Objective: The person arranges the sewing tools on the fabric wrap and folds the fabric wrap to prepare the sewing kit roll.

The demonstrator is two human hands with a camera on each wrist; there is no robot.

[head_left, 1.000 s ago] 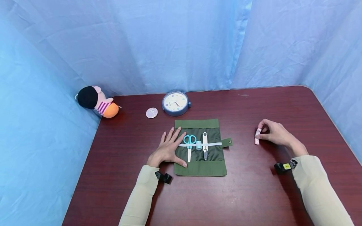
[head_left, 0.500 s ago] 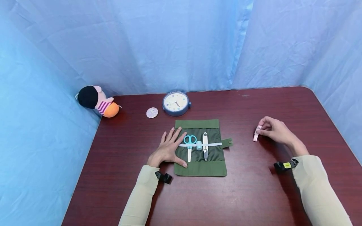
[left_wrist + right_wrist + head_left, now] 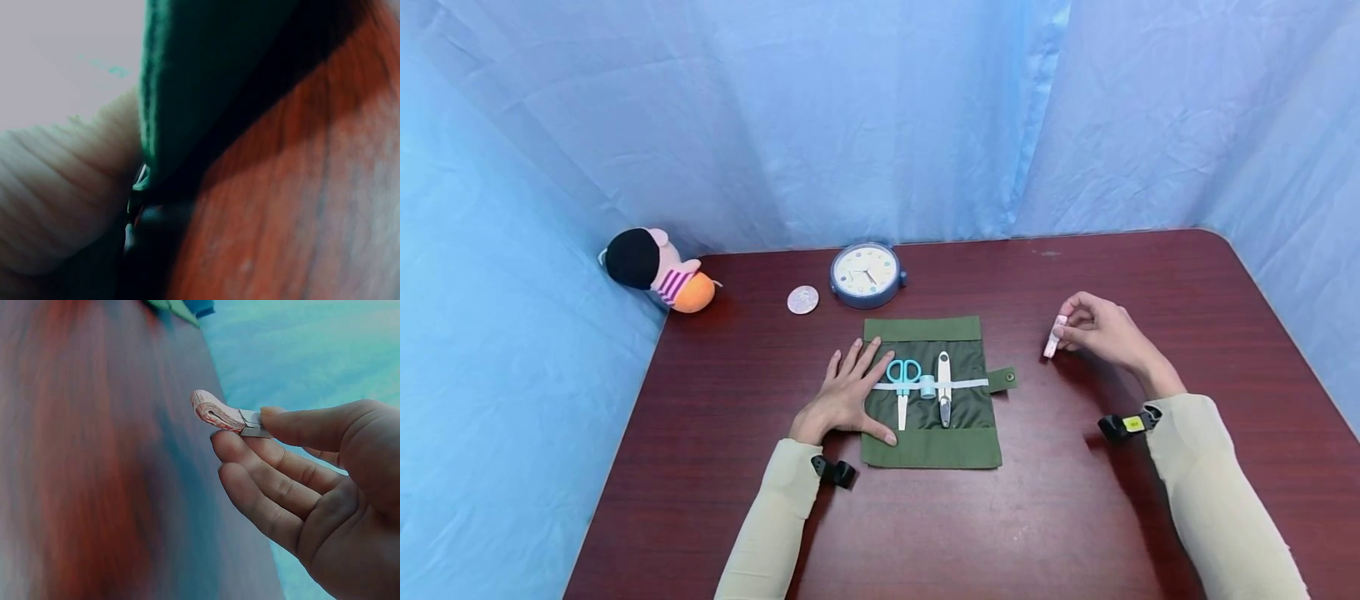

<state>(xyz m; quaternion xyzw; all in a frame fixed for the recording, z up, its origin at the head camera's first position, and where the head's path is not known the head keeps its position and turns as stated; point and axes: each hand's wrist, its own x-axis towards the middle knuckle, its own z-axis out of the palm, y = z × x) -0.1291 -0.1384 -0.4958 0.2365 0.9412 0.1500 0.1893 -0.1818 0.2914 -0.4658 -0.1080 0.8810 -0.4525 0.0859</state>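
Note:
My left hand point(image 3: 842, 400) lies with fingers spread over the left edge of an unfolded green fabric tool roll point(image 3: 928, 450). In the roll, a white elastic band holds turquoise-handled scissors point(image 3: 903, 372), a small light-blue cylinder like a thread spool point(image 3: 927, 386) and a slim white tool with a metallic tip point(image 3: 944, 387). To the right, above the table, my right hand point(image 3: 1105, 333) pinches a folded pink tape measure point(image 3: 1055, 337) between thumb and fingers. The right wrist view shows the tape measure's point(image 3: 215, 414) layered loop, wrapped by a white band. The left wrist view is blurred.
A blue round clock point(image 3: 867, 275) lies behind the roll, with a flat pale disc point(image 3: 802, 299) to its left. A plush toy point(image 3: 662, 267) sits at the table's point(image 3: 970, 533) far left corner. From the roll's right side sticks out a snap tab point(image 3: 1002, 380). Blue curtains surround the table.
My right hand has lifted the tape measure and carried it left and away from me, towards the roll. My left hand has stayed in place on the roll.

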